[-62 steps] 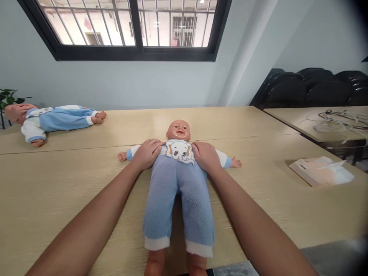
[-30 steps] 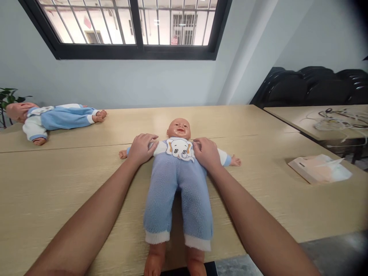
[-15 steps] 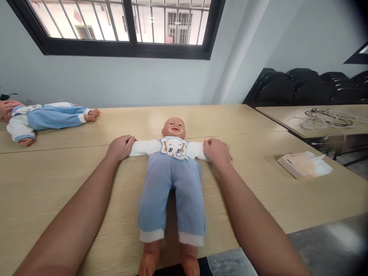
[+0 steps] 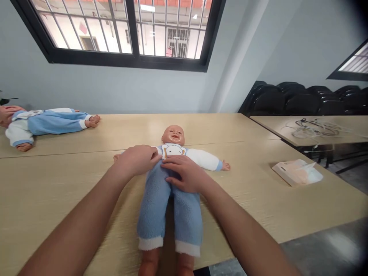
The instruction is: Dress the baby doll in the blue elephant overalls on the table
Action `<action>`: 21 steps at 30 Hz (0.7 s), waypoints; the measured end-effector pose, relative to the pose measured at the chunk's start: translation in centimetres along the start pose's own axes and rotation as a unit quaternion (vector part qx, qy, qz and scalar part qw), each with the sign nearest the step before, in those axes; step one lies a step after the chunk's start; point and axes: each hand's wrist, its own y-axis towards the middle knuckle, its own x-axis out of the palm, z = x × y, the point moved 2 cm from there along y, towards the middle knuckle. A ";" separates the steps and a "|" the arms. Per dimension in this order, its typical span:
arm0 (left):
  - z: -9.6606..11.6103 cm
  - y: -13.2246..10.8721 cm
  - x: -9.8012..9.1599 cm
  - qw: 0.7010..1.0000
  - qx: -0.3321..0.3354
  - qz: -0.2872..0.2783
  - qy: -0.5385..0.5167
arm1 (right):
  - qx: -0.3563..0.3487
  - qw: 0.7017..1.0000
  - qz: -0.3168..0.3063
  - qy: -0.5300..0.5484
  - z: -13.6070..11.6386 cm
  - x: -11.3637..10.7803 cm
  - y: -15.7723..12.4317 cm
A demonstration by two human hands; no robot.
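A baby doll in fuzzy blue trousers lies on its back, head away from me and feet toward me. Its white-sleeved arms stretch out to the sides, and an elephant patch marks its chest. My left hand lies across the doll's arm on the left, its loosely bent fingers reaching the edge of the chest. My right hand rests over the belly, fingers stretched out and apart, covering the lower part of the patch. Neither hand grips anything that I can see.
A second doll in blue and white lies at the far left of the wooden table. An opened tissue pack sits on the right. Beyond are coiled cables on another table and stacked black chairs.
Both hands have left the doll's outstretched arms and come inward to its chest and belly. The right sleeve and little hand now show. The view has tipped up slightly.
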 end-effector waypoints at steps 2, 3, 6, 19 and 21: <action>1.6 -0.8 -0.6 0.999 0.013 0.027 -0.017 | 0.028 0.999 0.015 -0.004 0.3 0.3 0.1; 2.6 -1.3 -0.7 0.999 0.026 0.035 -0.033 | 0.043 0.999 0.024 -0.009 0.5 0.5 0.2; 6.1 -3.0 -0.5 0.994 0.085 0.025 -0.070 | 0.099 0.993 0.043 -0.046 1.1 1.0 0.3; 9.4 -3.5 4.9 0.990 0.113 -0.067 0.058 | 0.356 0.908 0.082 -0.204 6.8 -1.0 -1.6; 8.4 -2.3 5.8 0.991 0.122 -0.021 0.048 | 0.361 0.907 0.048 -0.213 7.0 -1.9 -2.1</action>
